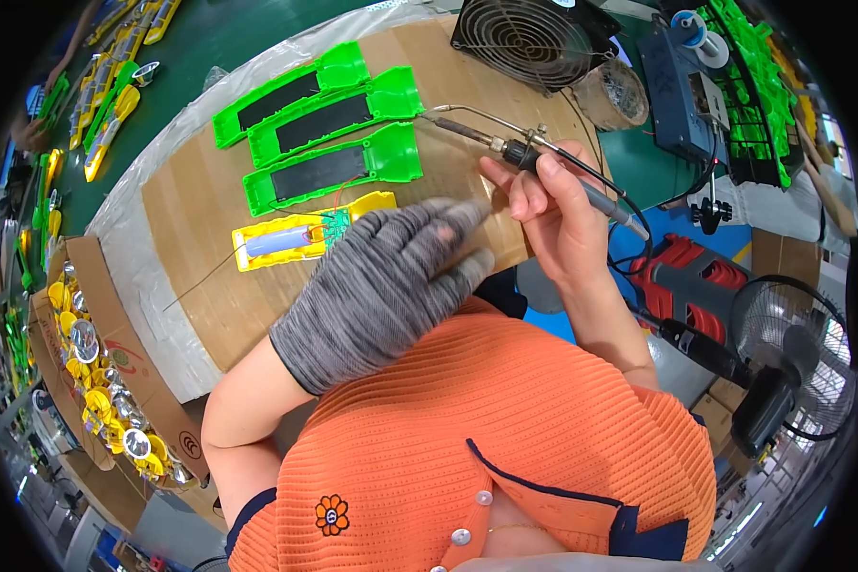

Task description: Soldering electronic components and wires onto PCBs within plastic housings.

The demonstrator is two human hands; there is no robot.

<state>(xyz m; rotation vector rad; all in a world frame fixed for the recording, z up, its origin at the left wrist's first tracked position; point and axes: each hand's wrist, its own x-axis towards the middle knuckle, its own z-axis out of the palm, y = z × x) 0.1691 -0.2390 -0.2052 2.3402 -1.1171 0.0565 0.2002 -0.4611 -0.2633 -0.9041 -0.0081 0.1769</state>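
Observation:
My left hand (381, 286), in a grey knit glove, is held palm down over the cardboard with its fingers stretched out. It partly covers a yellow plastic housing (305, 254) that holds a blue-wrapped battery cell (278, 241) and a small green circuit board (336, 227) with thin wires. My bare right hand (564, 214) grips a soldering iron (602, 200) that has a thin curved metal solder-feed tube (486, 116) alongside. The iron's tip points left, near the green housings. Three green plastic housings (396, 153) with black inner panels lie in a row beyond the yellow one.
A brown cardboard sheet (186, 186) covers the work surface. At the far side stand a black fan (524, 38), a round container (612, 93) and a blue box with a solder spool (701, 43). A carton of yellow and silver parts (105, 381) sits left; another fan (796, 353) stands right.

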